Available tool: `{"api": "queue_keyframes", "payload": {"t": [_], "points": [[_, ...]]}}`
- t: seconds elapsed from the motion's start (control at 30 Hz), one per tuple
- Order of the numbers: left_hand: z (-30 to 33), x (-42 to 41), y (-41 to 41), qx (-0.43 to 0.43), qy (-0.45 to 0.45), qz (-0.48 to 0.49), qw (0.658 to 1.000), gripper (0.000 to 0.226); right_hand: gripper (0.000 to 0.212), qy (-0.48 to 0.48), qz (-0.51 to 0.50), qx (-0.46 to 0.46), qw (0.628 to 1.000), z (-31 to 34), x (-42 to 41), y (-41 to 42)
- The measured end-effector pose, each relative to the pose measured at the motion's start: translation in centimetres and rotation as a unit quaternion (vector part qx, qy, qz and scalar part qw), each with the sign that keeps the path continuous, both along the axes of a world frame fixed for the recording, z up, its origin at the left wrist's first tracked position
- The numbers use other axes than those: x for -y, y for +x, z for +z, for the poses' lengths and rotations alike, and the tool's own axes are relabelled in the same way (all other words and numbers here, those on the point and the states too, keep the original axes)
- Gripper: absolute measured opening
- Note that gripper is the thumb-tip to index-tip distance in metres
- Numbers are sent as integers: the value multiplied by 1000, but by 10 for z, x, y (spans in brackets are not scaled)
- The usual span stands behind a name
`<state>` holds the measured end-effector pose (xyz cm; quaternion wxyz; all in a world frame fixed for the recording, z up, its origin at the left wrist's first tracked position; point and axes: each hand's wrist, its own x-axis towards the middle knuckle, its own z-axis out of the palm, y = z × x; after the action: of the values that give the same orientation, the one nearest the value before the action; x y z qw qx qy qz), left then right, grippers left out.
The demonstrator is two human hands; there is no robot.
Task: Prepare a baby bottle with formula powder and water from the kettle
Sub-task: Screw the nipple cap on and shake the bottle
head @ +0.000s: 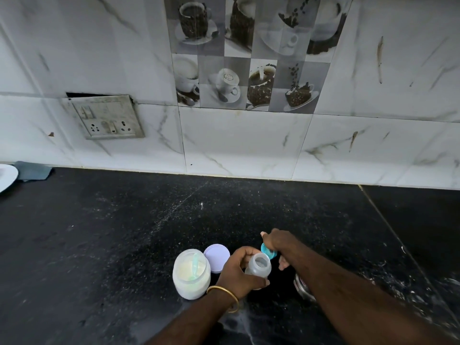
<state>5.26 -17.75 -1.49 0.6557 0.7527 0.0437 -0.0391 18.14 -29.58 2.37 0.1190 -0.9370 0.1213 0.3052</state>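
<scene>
My left hand curls its fingers round the baby bottle, a translucent, frosted plastic cylinder with a round open mouth, held upright low on the speckled black stone worktop; my right hand, at one o'clock of the bottle, pinches the teal plastic bottle cap, a round ring tilted just beside the bottle's mouth. At nine o'clock of the bottle stands the formula jar, squat, rounded, milky plastic, open, with pale powder and a mint-green scoop leaning inside; its flat lavender lid lies touching the jar at its two o'clock. A thin gold bangle circles my left wrist; a shiny steel vessel shows partly under my right forearm, its shape mostly hidden.
</scene>
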Motion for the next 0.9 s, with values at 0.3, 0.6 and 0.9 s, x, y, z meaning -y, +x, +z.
{"api": "queue_keyframes", "payload": {"t": [0.3,0.6,0.9], "points": [[-1,1,0,-22,-20,6,1000,62,52,66,-19,-39,997,2,1,0],[13,3,2,-16,-53,25,998,68,69,438,5,119,891,78,26,-33],[22,9,2,-7,-66,24,997,67,67,371,244,188,876,96,52,-75]]}}
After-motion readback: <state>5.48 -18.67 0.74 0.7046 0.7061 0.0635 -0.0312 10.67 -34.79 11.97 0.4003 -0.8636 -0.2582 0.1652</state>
